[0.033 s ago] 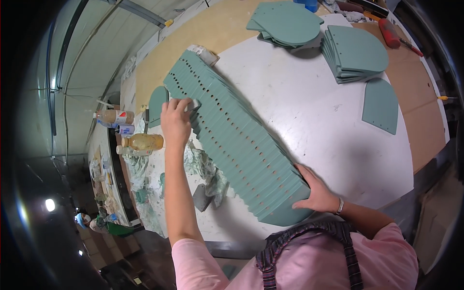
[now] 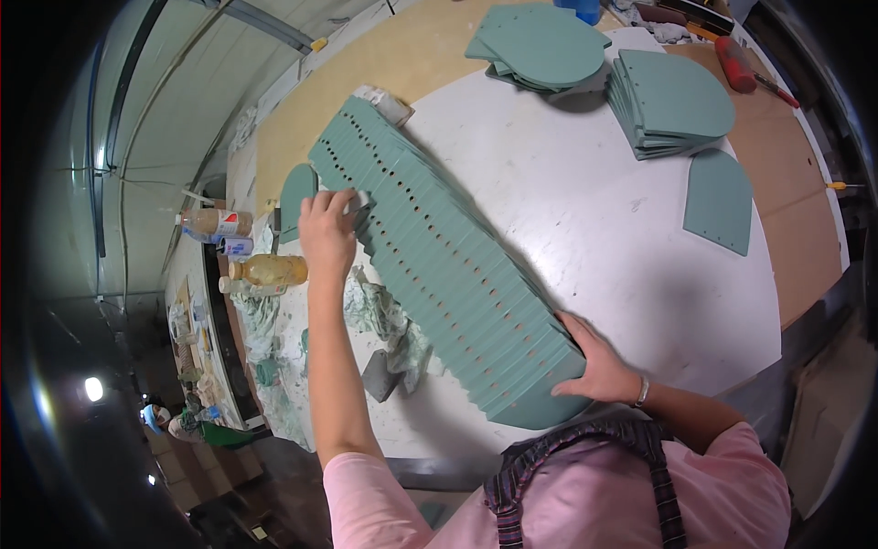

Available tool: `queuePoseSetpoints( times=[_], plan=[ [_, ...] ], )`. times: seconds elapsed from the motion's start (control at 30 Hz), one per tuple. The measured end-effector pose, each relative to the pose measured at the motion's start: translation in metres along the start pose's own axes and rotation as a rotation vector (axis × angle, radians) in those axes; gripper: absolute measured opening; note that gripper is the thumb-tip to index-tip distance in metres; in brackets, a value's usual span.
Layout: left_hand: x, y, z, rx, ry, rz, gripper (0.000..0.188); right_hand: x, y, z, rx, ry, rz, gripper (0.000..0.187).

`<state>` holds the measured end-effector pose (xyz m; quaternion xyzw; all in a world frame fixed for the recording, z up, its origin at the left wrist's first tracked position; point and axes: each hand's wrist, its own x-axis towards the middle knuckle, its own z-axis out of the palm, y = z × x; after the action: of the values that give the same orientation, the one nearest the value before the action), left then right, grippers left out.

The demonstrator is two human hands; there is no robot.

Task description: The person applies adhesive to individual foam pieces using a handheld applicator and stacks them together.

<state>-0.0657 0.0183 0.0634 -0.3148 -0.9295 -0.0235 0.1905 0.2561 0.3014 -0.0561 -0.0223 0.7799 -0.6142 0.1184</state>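
Observation:
A long slanting row of overlapping green panels (image 2: 457,284), with lines of small holes, runs from far left to near right on the white board. At its far left edge my left hand (image 2: 327,229) is closed on a small pale grey block (image 2: 361,200), which touches the panels. My right hand (image 2: 599,361) grips the row's near end, fingers along its right side and thumb across the end panel. Beside my left hand lies a single rounded green panel (image 2: 297,197). A dark grey block (image 2: 380,376) rests below the row, next to a green-stained cloth (image 2: 402,334).
Two stacks of green panels, one (image 2: 540,46) at the back and one (image 2: 677,101) at back right, stand near a loose panel (image 2: 718,201). Bottles (image 2: 270,269) stand at left. A red-handled tool (image 2: 734,64) lies far right. A white-wrapped block (image 2: 389,103) touches the row's far end.
My left hand and the pale grey block have shifted slightly left and nearer to me along the panels' edge. My right hand stays in place.

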Motion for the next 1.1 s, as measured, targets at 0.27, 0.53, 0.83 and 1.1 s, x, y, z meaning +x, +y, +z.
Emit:
queuePoseSetpoints(
  times=[0.27,0.53,0.83,1.1],
  plan=[
    [0.014,0.011,0.017,-0.029,0.115,0.011,0.033,0.000,-0.003,0.001,-0.006,0.025,-0.013,0.114],
    [0.026,0.044,0.018,-0.198,0.073,0.015,0.030,0.001,-0.002,-0.002,-0.038,0.038,-0.017,0.113],
    [0.044,0.078,0.013,-0.093,-0.057,-0.335,0.027,0.000,-0.003,-0.001,-0.027,0.021,0.001,0.116],
    [0.017,0.057,-0.001,0.093,-0.243,-0.492,0.031,0.001,-0.001,-0.006,-0.031,0.013,0.006,0.116]
  ],
)
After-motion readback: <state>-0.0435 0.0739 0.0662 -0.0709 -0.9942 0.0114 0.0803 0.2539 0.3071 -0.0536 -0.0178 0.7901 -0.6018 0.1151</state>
